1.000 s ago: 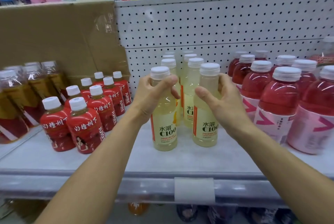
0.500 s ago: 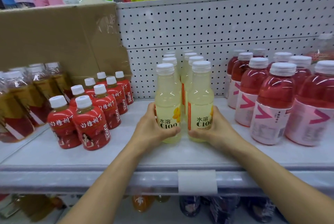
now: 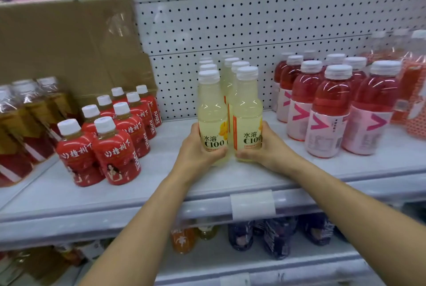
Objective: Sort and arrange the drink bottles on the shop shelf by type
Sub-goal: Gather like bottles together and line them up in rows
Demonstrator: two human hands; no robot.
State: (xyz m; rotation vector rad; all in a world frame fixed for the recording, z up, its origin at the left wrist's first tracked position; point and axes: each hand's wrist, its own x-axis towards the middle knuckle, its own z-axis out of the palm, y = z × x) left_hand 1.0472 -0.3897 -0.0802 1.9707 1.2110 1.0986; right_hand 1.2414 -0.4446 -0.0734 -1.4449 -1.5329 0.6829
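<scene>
yellow bottles [image 3: 212, 110] "c100", red bottles [image 3: 115, 154] "juice"

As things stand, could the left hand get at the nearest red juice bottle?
Probably yes: the left hand is near the red juice bottle, with only bare shelf between. It would first have to let go of the yellow bottle.

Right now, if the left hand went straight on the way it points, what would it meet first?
Likely the next C100 bottle in the row, behind the front-left C100 bottle that the left hand grips; depth is unclear.
</scene>
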